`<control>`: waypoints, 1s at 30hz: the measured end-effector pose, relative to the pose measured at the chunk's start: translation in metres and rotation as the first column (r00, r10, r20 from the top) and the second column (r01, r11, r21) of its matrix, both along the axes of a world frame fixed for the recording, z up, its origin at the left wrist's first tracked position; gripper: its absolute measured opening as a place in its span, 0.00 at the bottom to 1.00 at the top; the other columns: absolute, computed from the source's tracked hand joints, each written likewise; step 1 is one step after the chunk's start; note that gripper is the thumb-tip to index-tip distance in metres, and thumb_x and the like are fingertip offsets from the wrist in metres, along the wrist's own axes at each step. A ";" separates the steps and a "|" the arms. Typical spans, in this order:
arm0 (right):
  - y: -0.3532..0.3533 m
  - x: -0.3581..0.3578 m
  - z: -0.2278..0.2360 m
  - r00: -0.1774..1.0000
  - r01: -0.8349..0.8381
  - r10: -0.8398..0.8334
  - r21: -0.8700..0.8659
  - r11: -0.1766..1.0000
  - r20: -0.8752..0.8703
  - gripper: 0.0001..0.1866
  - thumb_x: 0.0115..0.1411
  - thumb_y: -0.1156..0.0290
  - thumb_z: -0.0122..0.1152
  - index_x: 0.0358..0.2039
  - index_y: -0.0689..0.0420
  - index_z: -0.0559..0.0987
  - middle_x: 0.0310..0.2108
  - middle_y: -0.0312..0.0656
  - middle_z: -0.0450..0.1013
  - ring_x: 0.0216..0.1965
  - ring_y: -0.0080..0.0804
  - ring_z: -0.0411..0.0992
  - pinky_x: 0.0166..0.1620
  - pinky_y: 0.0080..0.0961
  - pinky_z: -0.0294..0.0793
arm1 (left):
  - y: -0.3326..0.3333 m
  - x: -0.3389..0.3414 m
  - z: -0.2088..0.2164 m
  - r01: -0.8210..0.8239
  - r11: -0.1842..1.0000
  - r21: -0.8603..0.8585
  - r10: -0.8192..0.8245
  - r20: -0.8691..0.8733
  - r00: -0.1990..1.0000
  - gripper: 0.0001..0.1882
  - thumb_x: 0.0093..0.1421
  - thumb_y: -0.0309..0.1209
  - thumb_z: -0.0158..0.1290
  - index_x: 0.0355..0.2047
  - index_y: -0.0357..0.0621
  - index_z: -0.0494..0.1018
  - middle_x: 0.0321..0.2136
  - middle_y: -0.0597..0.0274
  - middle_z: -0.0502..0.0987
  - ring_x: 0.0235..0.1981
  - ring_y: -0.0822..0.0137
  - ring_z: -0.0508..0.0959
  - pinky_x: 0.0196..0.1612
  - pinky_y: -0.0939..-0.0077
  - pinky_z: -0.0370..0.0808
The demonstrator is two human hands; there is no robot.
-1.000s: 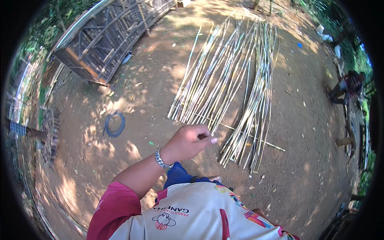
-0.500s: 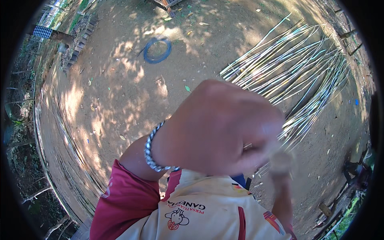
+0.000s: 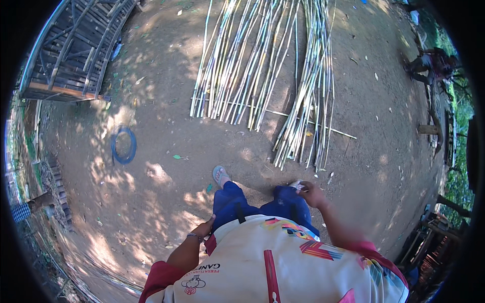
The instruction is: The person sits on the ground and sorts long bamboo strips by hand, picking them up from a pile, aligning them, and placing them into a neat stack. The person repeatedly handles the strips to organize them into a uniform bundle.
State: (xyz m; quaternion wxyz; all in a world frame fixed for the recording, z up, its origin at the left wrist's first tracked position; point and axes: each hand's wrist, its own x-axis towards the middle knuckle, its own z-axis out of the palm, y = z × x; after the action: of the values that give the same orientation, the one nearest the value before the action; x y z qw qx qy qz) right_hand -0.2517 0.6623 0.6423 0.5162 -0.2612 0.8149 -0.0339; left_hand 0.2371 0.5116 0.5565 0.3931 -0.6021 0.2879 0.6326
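My left hand [image 3: 204, 228], with a braided bracelet at its wrist, hangs at my left hip beside my blue trousers [image 3: 230, 202]. Its fingers look loosely stretched, with nothing seen in them. In front of my right thigh, my right hand [image 3: 313, 196] is closed, fingers curled. A small whitish thing [image 3: 297, 186] shows at its fingertips; its kind is too small to make out. Ahead of me, long thin bamboo poles [image 3: 242, 65] lie spread side by side on the ground. More poles bunch together at the right [image 3: 305, 116], and a single crosswise pole [image 3: 336, 132] runs under their near ends.
A coil of dark blue tubing [image 3: 124, 145] lies on the dirt to the left. Beyond it stands a slatted bamboo structure [image 3: 76, 45]. A person [image 3: 432, 65] is at the far right, near a wooden block [image 3: 428, 130]. Stacked tiles or bricks [image 3: 59, 197] line the left edge.
My view has turned right, so the poles now lie straight ahead. My left hand has dropped from in front of my chest to my hip; my right hand is now before my thigh.
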 end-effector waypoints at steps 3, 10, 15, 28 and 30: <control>0.000 -0.004 0.009 0.984 -0.057 0.083 -0.167 0.984 0.155 0.32 0.60 0.55 0.61 0.61 0.58 0.68 0.50 0.51 0.75 0.53 0.46 0.73 0.56 0.36 0.71 | -0.025 -0.108 0.038 0.409 0.912 -0.029 -0.406 -0.212 0.889 0.55 0.54 0.77 0.37 0.60 0.38 0.67 0.57 0.43 0.71 0.56 0.50 0.73 0.57 0.60 0.69; 0.162 -0.130 -0.076 0.863 0.496 -0.475 -0.106 0.862 0.174 0.33 0.59 0.52 0.61 0.58 0.59 0.70 0.50 0.53 0.75 0.52 0.49 0.74 0.55 0.37 0.71 | 0.063 -0.226 0.030 0.363 0.852 -0.376 -0.420 -0.080 0.904 0.60 0.52 0.61 0.58 0.67 0.26 0.43 0.65 0.34 0.57 0.66 0.48 0.60 0.66 0.63 0.60; 0.368 -0.203 -0.127 0.968 0.204 -0.113 0.439 0.875 -0.226 0.32 0.57 0.47 0.61 0.55 0.58 0.74 0.53 0.55 0.72 0.56 0.52 0.70 0.58 0.42 0.68 | 0.084 -0.311 0.009 0.321 0.553 -0.769 -0.548 -0.046 0.835 0.50 0.54 0.54 0.59 0.64 0.29 0.55 0.60 0.34 0.64 0.61 0.43 0.66 0.64 0.60 0.63; 0.093 -0.180 -0.127 0.922 0.368 -0.360 -0.041 0.929 0.141 0.32 0.60 0.53 0.61 0.59 0.59 0.69 0.47 0.53 0.76 0.50 0.44 0.75 0.54 0.34 0.72 | 0.004 -0.351 -0.139 0.477 0.740 -0.474 -0.606 -0.161 0.779 0.36 0.58 0.51 0.56 0.56 0.34 0.68 0.51 0.43 0.75 0.53 0.51 0.76 0.56 0.65 0.71; 0.017 -0.169 -0.102 0.957 0.207 -0.183 -0.088 0.974 0.227 0.33 0.62 0.54 0.60 0.60 0.61 0.67 0.47 0.52 0.76 0.50 0.39 0.75 0.54 0.32 0.72 | -0.023 -0.350 -0.160 0.417 0.748 -0.517 -0.552 -0.135 0.823 0.35 0.58 0.51 0.57 0.54 0.33 0.69 0.48 0.43 0.77 0.50 0.50 0.77 0.53 0.64 0.72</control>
State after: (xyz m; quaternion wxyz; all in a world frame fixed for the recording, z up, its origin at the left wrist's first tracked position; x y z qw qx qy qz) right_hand -0.4208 0.6796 0.5403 0.5810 -0.2022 0.7724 -0.1581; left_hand -0.1126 0.4886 0.3963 0.3441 -0.4859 0.6308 0.4976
